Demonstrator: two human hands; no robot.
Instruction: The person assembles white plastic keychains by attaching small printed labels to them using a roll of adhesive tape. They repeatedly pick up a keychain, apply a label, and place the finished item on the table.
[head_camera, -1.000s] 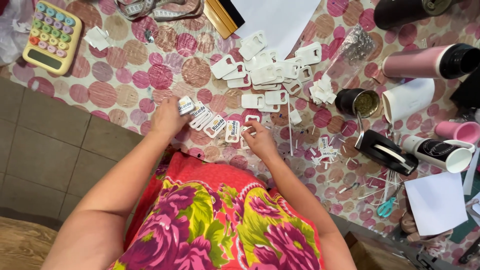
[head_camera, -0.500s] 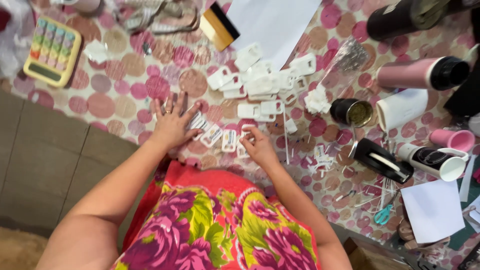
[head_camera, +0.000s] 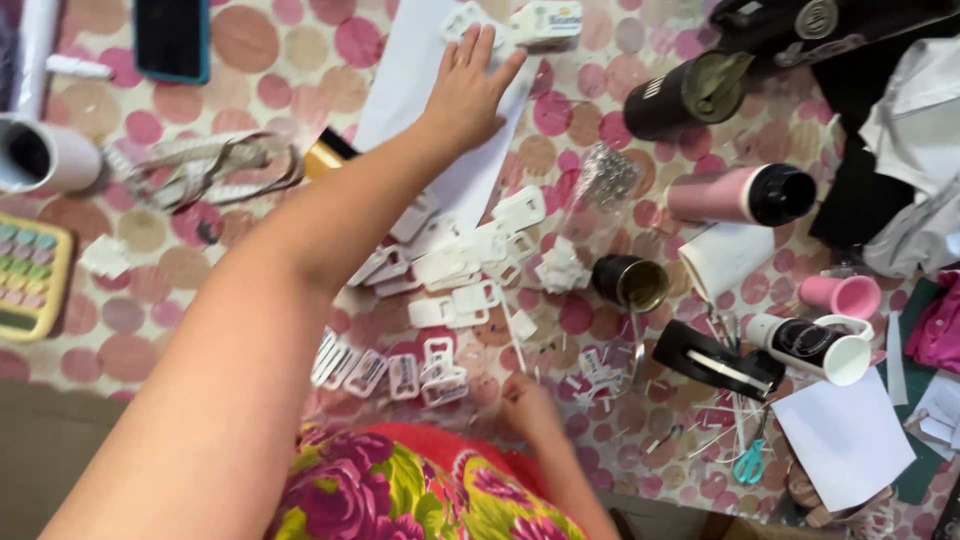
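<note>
1. White paper is under the left hand (head_camera: 470, 88): the fingers (head_camera: 484, 45) are stretched out and spread, flat on the white sheet (head_camera: 405, 80) at the far side of the surface (head_camera: 270, 50). They hold nothing.
2. From these fingertips, a white plastic badge holder (head_camera: 545, 22) lies close at about 1 o'clock, near the top edge of the view. Its long axis goes left to right. If the fingertips already touch it or its neighbour, I cannot tell.
3. The left hand is much nearer to this piece than the right hand (head_camera: 528, 405), which stays near the body at the close edge of the surface.
4. The right hand is loosely curled. Whether it grips something small, I cannot tell, because the fingers are partly hidden.
5. At about 9 o'clock from the right hand, just beside it, a row of white clips (head_camera: 385, 372) lies on the dotted cloth.
6. Between the two hands, a loose pile of white holders (head_camera: 460, 265) covers the middle of the surface.
7. Further out, at 3 o'clock from the pile, stand a dark cup (head_camera: 632, 283), a pink bottle (head_camera: 740, 194) lying on its side, and a black bottle (head_camera: 690, 95).
8. At far left a pastel calculator (head_camera: 30, 275) and a dark phone (head_camera: 172, 38) lie well apart from both hands.
</note>
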